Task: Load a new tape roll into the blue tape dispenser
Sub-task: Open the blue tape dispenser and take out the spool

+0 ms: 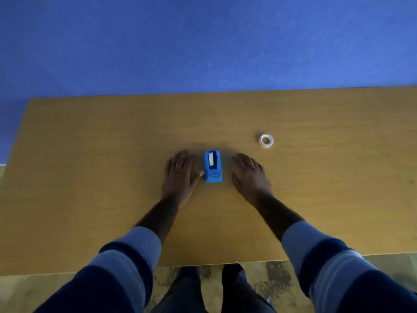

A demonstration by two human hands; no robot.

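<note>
Striped sleeves come in over the near edge of the surface, and both hands lie flat, palms down, either side of the blue tape dispenser. That dispenser stands about midway between the near and far edges, its long axis running near-to-far, a white strip showing in the top slot at its far end. The left hand is just beside it, thumb tip touching or almost touching its left wall; its grip is spread and holds nothing. The right hand lies a little apart from the right wall, its grip likewise spread and empty. The new tape roll lies flat, hole upward, farther toward the far edge and off to the right, well apart from the dispenser. It lies on the right hand's side, beyond those fingertips, so I judge the right hand the nearer one to fetch it while the left steadies the dispenser.
</note>
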